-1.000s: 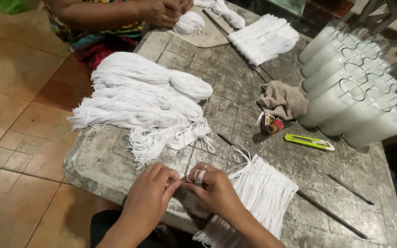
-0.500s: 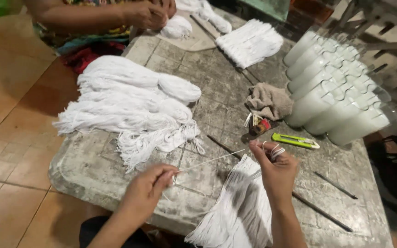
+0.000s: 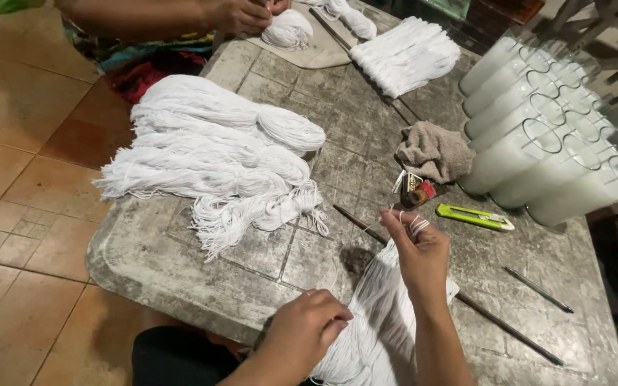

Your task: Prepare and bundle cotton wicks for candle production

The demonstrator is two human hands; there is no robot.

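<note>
Looking down from the head camera: right hand (image 3: 423, 250) raised above the near edge of the desk (image 3: 366, 154), thumb and forefinger pinched on a thin white string (image 3: 373, 227), more turns of it looped round the fingers (image 3: 416, 227). Left hand (image 3: 307, 332) lower, at the near edge, curled shut over the fanned bundle of cut white strings (image 3: 377, 322) that spills off that edge; whether it actually grips strands, cannot tell. Under the bundle, a long dark rod (image 3: 495, 322) running toward the near right corner, a second thinner rod (image 3: 538, 289) beside it.

Along the left edge, a large heap of white yarn skeins (image 3: 216, 157), loose frayed ends trailing toward the middle of the desk. At mid-desk, a crumpled grey-brown cloth (image 3: 434, 151), a small red-and-dark packet (image 3: 418, 191) just beside it, and a green utility knife (image 3: 475, 217) lying flat nearer the right edge. Along the right edge, a tight cluster of glass tumblers filled with white wax (image 3: 538, 143), leaning on their sides.

At the far edge, another person's hands (image 3: 241, 14) on a small white ball of string (image 3: 287, 28), with a second neat bundle of cut strings (image 3: 405, 53) laid out close by.
</note>
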